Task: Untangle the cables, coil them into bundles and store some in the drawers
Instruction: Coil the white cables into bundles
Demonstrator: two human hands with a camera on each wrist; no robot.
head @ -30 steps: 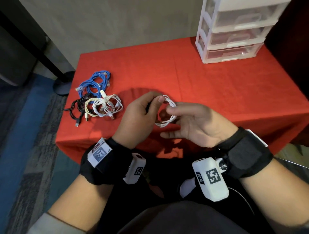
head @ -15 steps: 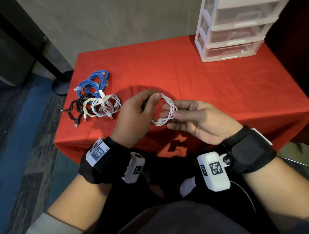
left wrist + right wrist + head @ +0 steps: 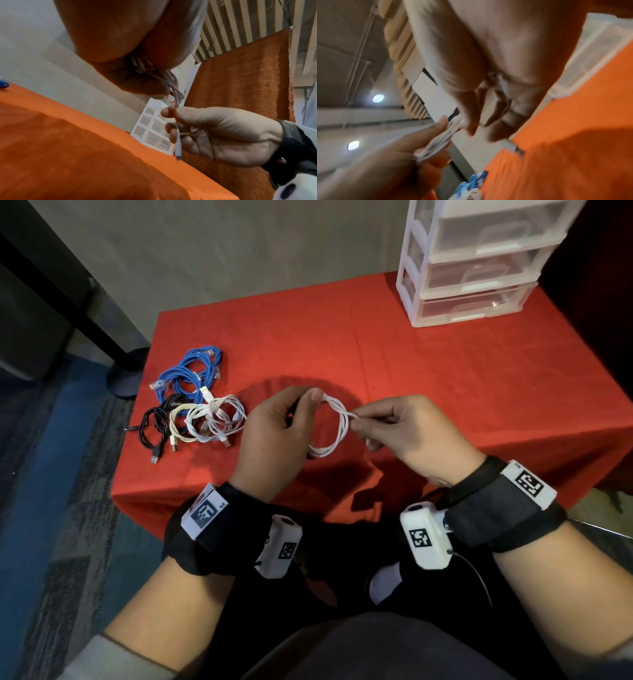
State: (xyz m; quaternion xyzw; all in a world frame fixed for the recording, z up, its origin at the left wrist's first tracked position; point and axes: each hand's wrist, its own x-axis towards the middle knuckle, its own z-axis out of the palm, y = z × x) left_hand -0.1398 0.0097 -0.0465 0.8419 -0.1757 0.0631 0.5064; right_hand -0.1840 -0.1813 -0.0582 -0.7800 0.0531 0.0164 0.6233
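A white cable coil (image 3: 337,426) hangs between both hands above the red table (image 3: 445,378). My left hand (image 3: 274,433) grips the coil's left side with thumb and fingers. My right hand (image 3: 394,426) pinches the coil's right side between thumb and forefinger. In the left wrist view the cable's loose plug end (image 3: 178,150) hangs down past the right hand's fingers (image 3: 173,132). The right wrist view is blurred; it shows the white cable (image 3: 441,140) between both hands. A plastic drawer unit (image 3: 479,261) stands at the table's far right, its drawers closed.
At the table's left lie coiled cables: a blue one (image 3: 191,374), a black one (image 3: 154,426), a cream one (image 3: 178,426) and a white one (image 3: 219,419). The table's near edge runs just below my hands. A dark post base (image 3: 125,378) stands on the floor left.
My right hand has gone from flat fingers along the coil to a thumb-and-forefinger pinch on its right side. The coil has opened into a wider loop. The left hand keeps its grip.
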